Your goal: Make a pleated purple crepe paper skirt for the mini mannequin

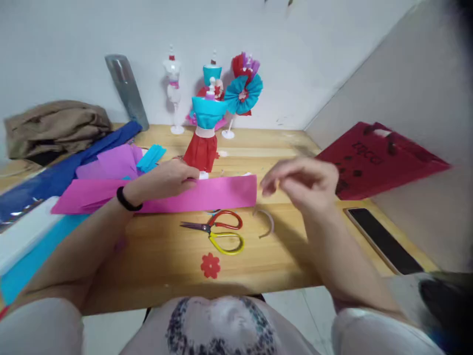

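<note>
A long strip of pink paper (pixel 229 193) stretches across the table in front of me. My left hand (pixel 172 178) is closed on its upper edge near the middle, with the fingertips bent over the paper. Just past the strip's right end, my right hand (pixel 305 182) hovers with bent fingers, a little blurred. Its thumb is apart from the fingers, and no object shows in it. Behind the strip stands a small dress form (pixel 205 123) in a blue top and red skirt. Scissors with red and yellow handles (pixel 218 229) lie open below the strip.
A red paper flower (pixel 210 266) and a curved pale band (pixel 271 224) lie near the scissors. More dress forms (pixel 173 93) stand by the wall. Coloured paper (pixel 111 162) is piled left. A phone (pixel 382 239) and a red bag (pixel 373 158) are at right.
</note>
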Action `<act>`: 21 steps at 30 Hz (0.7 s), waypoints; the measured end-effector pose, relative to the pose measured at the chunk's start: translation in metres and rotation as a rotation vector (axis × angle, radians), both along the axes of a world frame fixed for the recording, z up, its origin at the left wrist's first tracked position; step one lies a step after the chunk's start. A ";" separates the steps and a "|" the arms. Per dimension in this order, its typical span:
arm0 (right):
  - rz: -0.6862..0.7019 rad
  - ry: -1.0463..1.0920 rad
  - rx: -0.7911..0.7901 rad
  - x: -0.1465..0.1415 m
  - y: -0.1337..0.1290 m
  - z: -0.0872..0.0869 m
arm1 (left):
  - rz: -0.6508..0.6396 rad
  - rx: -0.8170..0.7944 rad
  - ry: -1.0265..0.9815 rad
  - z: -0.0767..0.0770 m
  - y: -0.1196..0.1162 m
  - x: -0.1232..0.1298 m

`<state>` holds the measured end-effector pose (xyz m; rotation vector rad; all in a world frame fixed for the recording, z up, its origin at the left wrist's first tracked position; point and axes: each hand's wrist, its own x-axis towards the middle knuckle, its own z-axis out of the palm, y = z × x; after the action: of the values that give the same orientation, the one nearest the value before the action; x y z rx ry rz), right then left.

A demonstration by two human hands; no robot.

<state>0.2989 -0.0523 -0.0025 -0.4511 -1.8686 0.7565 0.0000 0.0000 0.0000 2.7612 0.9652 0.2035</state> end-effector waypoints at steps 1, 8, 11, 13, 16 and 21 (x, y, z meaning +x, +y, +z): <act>0.059 -0.201 -0.011 -0.007 -0.008 -0.004 | 0.013 0.013 -0.005 -0.002 0.002 0.000; 0.005 -1.183 0.016 -0.042 -0.040 -0.049 | 0.087 0.152 0.056 -0.011 0.003 0.005; 0.013 -1.263 -0.003 -0.042 -0.042 -0.053 | 0.049 0.171 0.077 -0.012 -0.001 0.008; 0.071 -1.250 -0.011 -0.037 -0.043 -0.049 | 0.038 0.178 0.081 -0.011 -0.003 0.010; 0.127 -1.178 -0.079 -0.028 -0.044 -0.039 | 0.065 0.199 0.098 -0.010 -0.004 0.009; 0.163 -1.076 -0.237 -0.007 -0.042 -0.029 | 0.066 0.219 0.072 -0.009 -0.002 0.004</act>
<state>0.2921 -0.0939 -0.0310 -1.0014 -2.8415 0.9405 0.0043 -0.0019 -0.0093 2.9547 1.1152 0.2347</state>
